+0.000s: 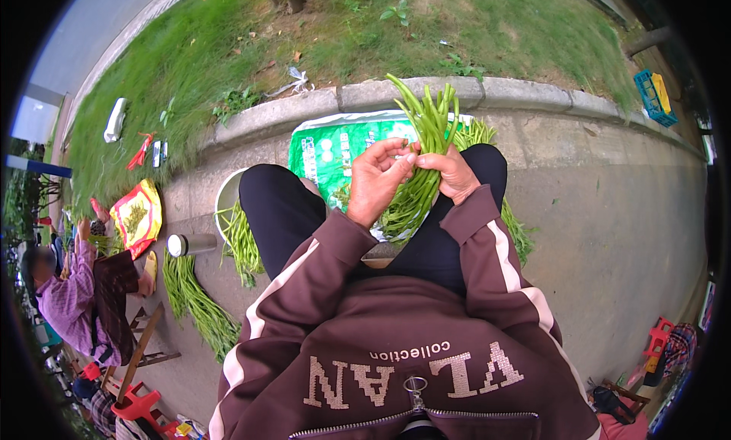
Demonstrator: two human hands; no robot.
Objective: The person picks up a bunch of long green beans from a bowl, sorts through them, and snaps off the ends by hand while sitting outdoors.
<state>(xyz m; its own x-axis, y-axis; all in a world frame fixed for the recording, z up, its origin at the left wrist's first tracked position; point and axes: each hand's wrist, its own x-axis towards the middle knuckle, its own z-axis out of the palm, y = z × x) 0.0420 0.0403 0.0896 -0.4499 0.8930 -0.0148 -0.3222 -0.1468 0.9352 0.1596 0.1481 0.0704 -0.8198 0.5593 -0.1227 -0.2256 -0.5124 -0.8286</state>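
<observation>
A thick bunch of long green vegetable stems (432,124) is gripped in my right hand (457,175), cut ends pointing up and away from me, leafy ends hanging down between my knees. My left hand (375,180) is at the left side of the bunch, thumb and fingers pinched together. Whatever is between those fingertips is too small to make out. Under both hands a green and white printed plastic sack (324,154) lies spread out, with loose leaves on it. More stems (474,132) lie beyond my right knee.
Left of my knee stands a white basin (222,189) with stems over its rim. Nearby are a steel flask (192,244), a pile of greens (199,303) and a yellow-red sack (141,215). A seated person (80,299) works at far left. A stone kerb (525,97) borders the grass.
</observation>
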